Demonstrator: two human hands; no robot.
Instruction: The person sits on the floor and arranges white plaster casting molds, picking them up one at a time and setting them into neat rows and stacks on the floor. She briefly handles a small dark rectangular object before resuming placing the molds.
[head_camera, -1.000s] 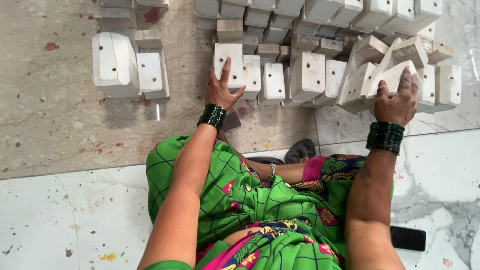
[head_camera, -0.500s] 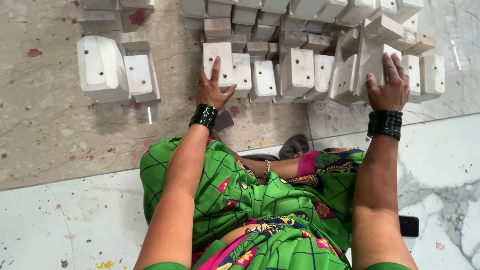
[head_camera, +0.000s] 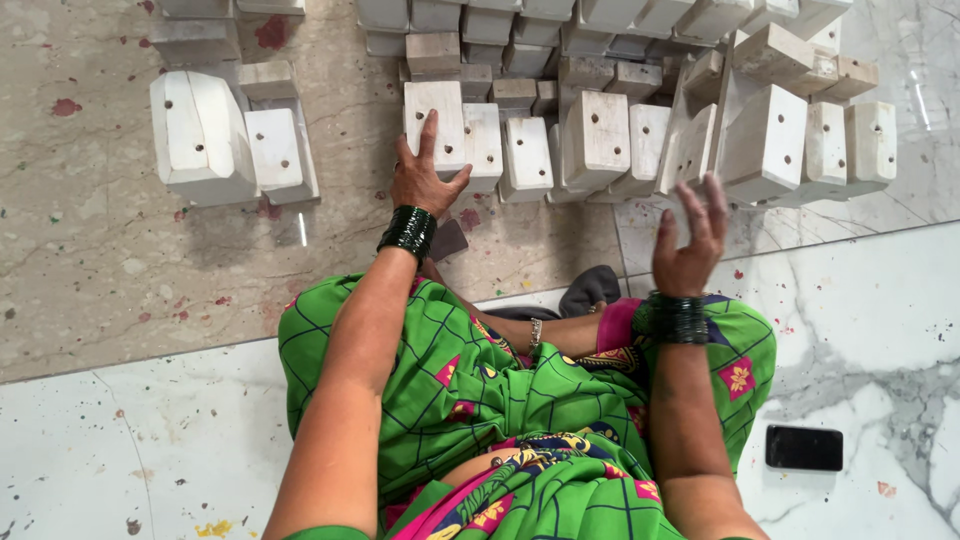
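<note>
the polished stone floor (head_camera: 120, 300) carried everything: a beige speckled slab toward its far edge and white veined marble nearer the person. along the far edge lay a wide heap of pale, cream-painted wooden blocks with drilled holes (head_camera: 620, 60), some stood on end in a rough front row, others tumbled behind them. judging from that, the front row looked partly set up, while the loose pile behind was still unsorted.

apart from the heap, toward the far left corner, stood a large rounded pale wooden block (head_camera: 195, 135) with a smaller square pale block (head_camera: 275, 148) touching its right side.

the person sat on the marble, knees draped in green patterned cloth (head_camera: 480, 390).

the left hand (head_camera: 425, 175), with dark green bangles at the wrist, lay palm down with fingers spread on the upright pale block at the left end of the row (head_camera: 435, 125), pressing rather than clasping it. the right hand (head_camera: 690, 245) hung in the air just short of the tall pale block with two holes (head_camera: 765, 145), fingers loosely open and holding nothing.

a small black phone (head_camera: 804, 448) lay flat on the marble near the right edge, well apart from the blocks.

no box, tray or other container showed anywhere.
</note>
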